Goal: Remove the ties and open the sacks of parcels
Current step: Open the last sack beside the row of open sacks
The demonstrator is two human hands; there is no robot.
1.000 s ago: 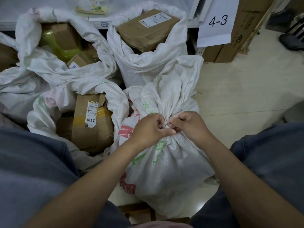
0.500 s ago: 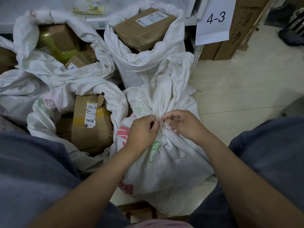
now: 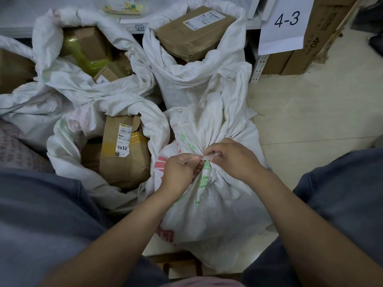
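A white woven sack (image 3: 217, 204) with green and red print stands between my knees, its neck bunched and bound by a thin white tie (image 3: 207, 158). My left hand (image 3: 179, 170) pinches the tie from the left, fingers curled. My right hand (image 3: 230, 158) pinches the same tie from the right, at the gathered neck. The loose top of the sack fans upward above my hands. The knot itself is mostly hidden by my fingers.
Three open sacks hold cardboard parcels: one at centre left (image 3: 124, 154), one at the back left (image 3: 87, 46), one at the back centre (image 3: 194, 32). A "4-3" sign (image 3: 287, 21) hangs on shelving at the back right, beside brown cartons (image 3: 317, 38). Pale tiled floor (image 3: 310, 112) lies to the right.
Both hands have stayed at the sack's neck, working the tie; the left hand shifted slightly left and lower, and the camera view dipped a little toward the sack.
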